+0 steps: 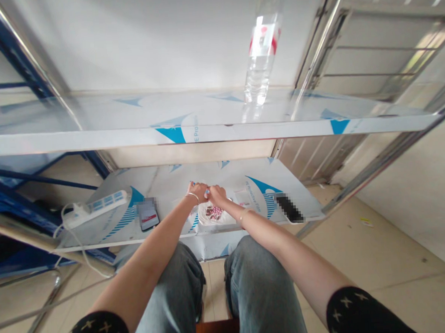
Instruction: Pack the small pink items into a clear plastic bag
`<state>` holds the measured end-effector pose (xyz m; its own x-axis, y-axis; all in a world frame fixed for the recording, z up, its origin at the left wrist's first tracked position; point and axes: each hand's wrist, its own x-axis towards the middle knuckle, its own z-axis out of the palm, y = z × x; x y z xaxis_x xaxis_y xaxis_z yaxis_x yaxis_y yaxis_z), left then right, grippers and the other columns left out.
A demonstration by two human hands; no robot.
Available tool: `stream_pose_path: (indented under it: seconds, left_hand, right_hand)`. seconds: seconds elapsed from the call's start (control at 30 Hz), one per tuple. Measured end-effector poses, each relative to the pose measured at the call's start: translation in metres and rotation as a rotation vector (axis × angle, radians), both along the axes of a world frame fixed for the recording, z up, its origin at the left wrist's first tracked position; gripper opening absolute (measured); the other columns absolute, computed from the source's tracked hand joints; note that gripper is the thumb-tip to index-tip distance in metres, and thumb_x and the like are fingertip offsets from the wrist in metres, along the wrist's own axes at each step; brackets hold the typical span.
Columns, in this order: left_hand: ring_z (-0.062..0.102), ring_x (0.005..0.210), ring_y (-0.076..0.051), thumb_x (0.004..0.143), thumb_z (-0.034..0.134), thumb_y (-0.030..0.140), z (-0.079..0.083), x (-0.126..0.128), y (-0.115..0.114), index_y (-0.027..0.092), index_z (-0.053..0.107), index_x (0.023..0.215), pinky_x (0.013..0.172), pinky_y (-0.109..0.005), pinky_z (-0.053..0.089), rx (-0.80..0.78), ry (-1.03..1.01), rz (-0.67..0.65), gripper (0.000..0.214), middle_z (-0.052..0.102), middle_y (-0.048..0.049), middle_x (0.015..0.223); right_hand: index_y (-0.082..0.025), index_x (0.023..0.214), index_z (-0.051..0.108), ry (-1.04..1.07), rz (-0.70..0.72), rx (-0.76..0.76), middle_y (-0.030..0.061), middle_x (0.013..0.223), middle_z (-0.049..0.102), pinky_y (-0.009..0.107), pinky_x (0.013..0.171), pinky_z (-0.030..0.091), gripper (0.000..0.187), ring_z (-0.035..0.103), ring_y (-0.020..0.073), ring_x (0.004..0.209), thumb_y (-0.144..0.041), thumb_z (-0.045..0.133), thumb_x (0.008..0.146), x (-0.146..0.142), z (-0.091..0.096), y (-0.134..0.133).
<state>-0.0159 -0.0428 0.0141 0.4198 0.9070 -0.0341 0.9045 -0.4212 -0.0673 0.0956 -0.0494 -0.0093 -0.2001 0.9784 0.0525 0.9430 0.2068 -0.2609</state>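
Note:
My left hand (199, 190), with a bracelet at its wrist, and my right hand (217, 193) meet over the lower shelf. Both are closed with their fingers pressed together, knuckles side by side. Small blue spots show at the fingertips; what the fingers pinch, if anything, is too small to make out. Just below them lies a whitish, shiny plastic package (205, 220) with a pink and dark patterned thing (215, 212) in or on it. My right forearm passes over the package's right part and hides some of it.
On the lower shelf (174, 177) lie a phone (148, 214) and a white power strip (100, 206) with a cable at left, and a dark pixelated object (289, 207) at right. A clear bottle (262, 48) stands on the upper shelf (126, 137), whose edge crosses above my hands.

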Motion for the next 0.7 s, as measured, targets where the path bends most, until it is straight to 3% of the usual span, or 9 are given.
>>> stream_pose_path:
  seconds: [0.17,0.3,0.53,0.7]
  left_hand:
    - [0.056,0.110,-0.025,0.074,0.059,0.023,-0.002,-0.001,0.003,0.020,0.058,0.109,0.100,-0.042,0.028,0.018,0.043,-0.015,0.035,0.063,-0.0096,0.116]
    - [0.058,0.104,-0.025,0.075,0.058,0.026,-0.005,-0.003,0.006,0.019,0.061,0.101,0.100,-0.042,0.027,0.018,0.056,-0.038,0.027,0.067,-0.0102,0.106]
    - [0.055,0.108,-0.026,0.073,0.062,0.034,-0.007,-0.006,0.010,0.018,0.060,0.103,0.095,-0.037,0.033,0.055,0.007,-0.079,0.035,0.062,-0.0114,0.112]
    - [0.054,0.110,-0.026,0.072,0.063,0.030,-0.003,-0.007,0.008,0.018,0.054,0.110,0.094,-0.036,0.036,0.032,-0.036,-0.118,0.041,0.060,-0.0116,0.115]
  right_hand:
    - [-0.019,0.104,0.067,-0.017,-0.035,0.003,0.0104,0.104,0.068,0.028,0.082,0.040,0.026,0.059,0.0213,0.102,-0.029,0.048,0.089,0.002,-0.006,0.005]
    - [-0.018,0.094,0.070,-0.026,-0.073,-0.003,0.0110,0.098,0.070,0.028,0.081,0.040,0.027,0.061,0.0214,0.097,-0.029,0.045,0.090,0.000,-0.005,0.006]
    - [-0.022,0.100,0.070,0.018,-0.036,0.024,0.0088,0.101,0.069,0.028,0.085,0.038,0.026,0.057,0.0217,0.104,-0.038,0.059,0.083,0.003,0.000,0.007]
    - [-0.024,0.106,0.069,0.107,-0.043,-0.011,0.0071,0.104,0.069,0.024,0.081,0.042,0.035,0.060,0.0199,0.100,-0.043,0.065,0.076,0.005,-0.016,0.017]
